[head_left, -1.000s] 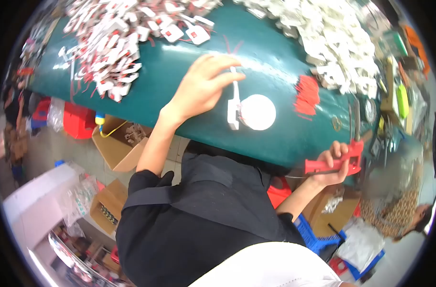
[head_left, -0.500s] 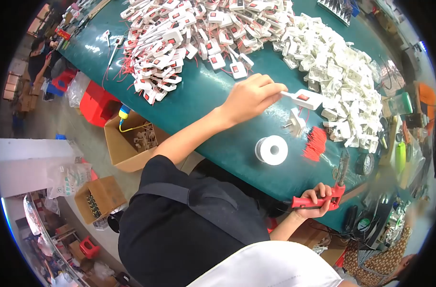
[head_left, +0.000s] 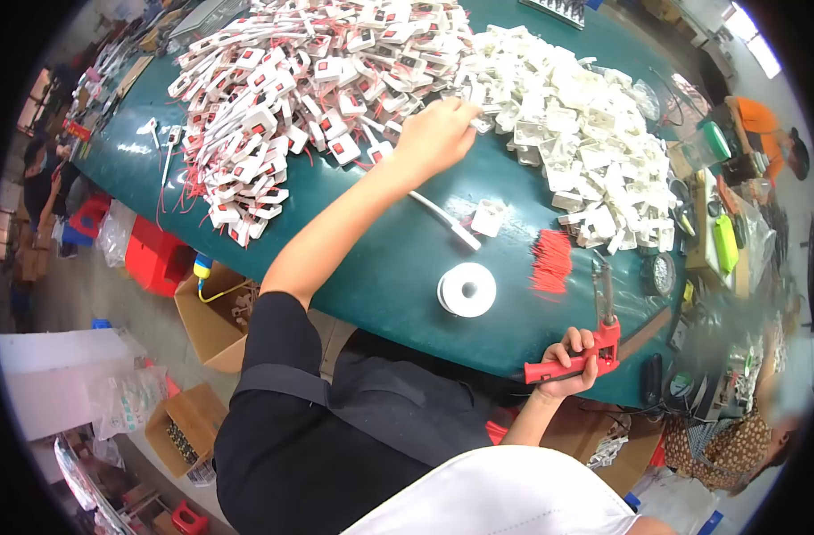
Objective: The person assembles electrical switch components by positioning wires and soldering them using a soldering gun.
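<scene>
My left hand point(head_left: 435, 138) reaches to the near edge of a heap of white plastic housings point(head_left: 594, 134), fingers pressed together; whether a housing is between them I cannot make out. My right hand point(head_left: 567, 361) is wrapped round the handle of a red soldering gun point(head_left: 607, 343), whose metal barrel points up and away. On the table between my hands lie a white stick-shaped piece point(head_left: 450, 223) and a single square white housing point(head_left: 490, 217). Closer to me stands a white spool point(head_left: 466, 291), and right of it lies a bundle of short red wires point(head_left: 551, 261).
A large heap of white parts with red wires point(head_left: 273, 98) covers the table's far left. A round dish point(head_left: 659, 274) and a green-lidded jar point(head_left: 712, 143) stand to the right. A cardboard box point(head_left: 212, 321) is below the left table edge. Other people are nearby.
My left hand has let go of the white piece with the red square and moved away to the housings heap. The view has shifted; my right hand still grips the soldering gun.
</scene>
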The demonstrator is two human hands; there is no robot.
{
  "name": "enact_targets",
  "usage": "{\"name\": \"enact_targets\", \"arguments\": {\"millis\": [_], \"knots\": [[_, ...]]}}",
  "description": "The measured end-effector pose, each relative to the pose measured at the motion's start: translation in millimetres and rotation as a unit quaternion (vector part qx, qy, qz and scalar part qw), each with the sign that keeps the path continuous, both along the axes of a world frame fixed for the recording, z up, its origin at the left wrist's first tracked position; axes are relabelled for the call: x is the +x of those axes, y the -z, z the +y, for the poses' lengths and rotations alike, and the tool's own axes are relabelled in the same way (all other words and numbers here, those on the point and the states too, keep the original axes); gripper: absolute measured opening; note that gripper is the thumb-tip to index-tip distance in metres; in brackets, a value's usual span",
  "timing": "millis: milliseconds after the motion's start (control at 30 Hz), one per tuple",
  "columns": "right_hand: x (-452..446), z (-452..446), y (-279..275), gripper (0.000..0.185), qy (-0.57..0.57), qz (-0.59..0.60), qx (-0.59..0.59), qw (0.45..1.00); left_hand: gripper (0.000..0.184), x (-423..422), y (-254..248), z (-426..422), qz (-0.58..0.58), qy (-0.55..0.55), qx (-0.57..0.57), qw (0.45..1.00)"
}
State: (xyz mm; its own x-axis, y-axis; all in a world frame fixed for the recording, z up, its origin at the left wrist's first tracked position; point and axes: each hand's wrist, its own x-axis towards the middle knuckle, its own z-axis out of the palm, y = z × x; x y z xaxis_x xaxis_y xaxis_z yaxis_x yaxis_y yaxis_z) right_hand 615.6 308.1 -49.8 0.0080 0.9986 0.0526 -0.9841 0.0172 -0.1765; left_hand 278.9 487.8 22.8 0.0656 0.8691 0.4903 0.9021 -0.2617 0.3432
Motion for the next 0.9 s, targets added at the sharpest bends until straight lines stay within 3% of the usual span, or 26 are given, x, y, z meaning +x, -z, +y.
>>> {"name": "enact_targets", "arguments": {"millis": [67,133,233,300,367,500,567,633,700,800,900], "knots": [[-0.5,0.1,-1.4,0.063,0.002,-0.008,0.009,1.0,0.028,3.7,17.9,38.4,-0.001,-0.005,0.038,0.999],[-1.1,-1.2,-2.0,0.077,0.001,-0.009,0.012,1.0,0.037,3.3,30.8,69.8,0.115,-0.03,0.109,0.987],[-1.1,-3.0,-2.3,0.078,0.008,-0.015,0.013,1.0,0.042,-7.0,34.7,86.3,0.135,0.011,0.069,0.988],[-1.9,-2.4,-4.5,0.078,0.012,-0.009,0.011,1.0,0.023,-20.4,42.4,97.0,0.225,-0.004,0.076,0.971],[-2.8,-1.6,-7.6,0.034,-0.004,-0.036,0.027,0.999,0.017,-30.2,44.3,82.6,0.223,0.021,0.097,0.97],[-5.7,-0.9,-11.2,0.043,-0.003,-0.038,0.026,0.999,0.021,-43.7,48.8,77.0,0.23,0.11,0.223,0.941],[-3.8,-1.6,-8.8,0.052,-0.002,-0.043,0.025,0.999,0.023,-39.3,48.4,79.2,0.207,0.101,0.196,0.953],[-4.3,-1.5,-11.4,0.051,-0.005,-0.047,0.028,0.998,0.023,-38.8,47.9,83.8,0.207,0.092,0.082,0.971],[-2.8,-0.8,-10.1,0.044,-0.006,-0.049,0.018,0.999,0.023,-40.5,51.6,90.0,0.142,0.126,0.173,0.966],[-1.0,-0.2,-6.6,0.04,-0.008,-0.044,0.034,0.998,0.026,-38.7,54.5,80.6,0.062,0.122,0.074,0.988],[-0.6,0.4,-6.1,0.041,-0.009,-0.044,0.027,0.999,0.023,-2.0,6.9,14.7,-0.152,0.15,0.068,0.975]]}}
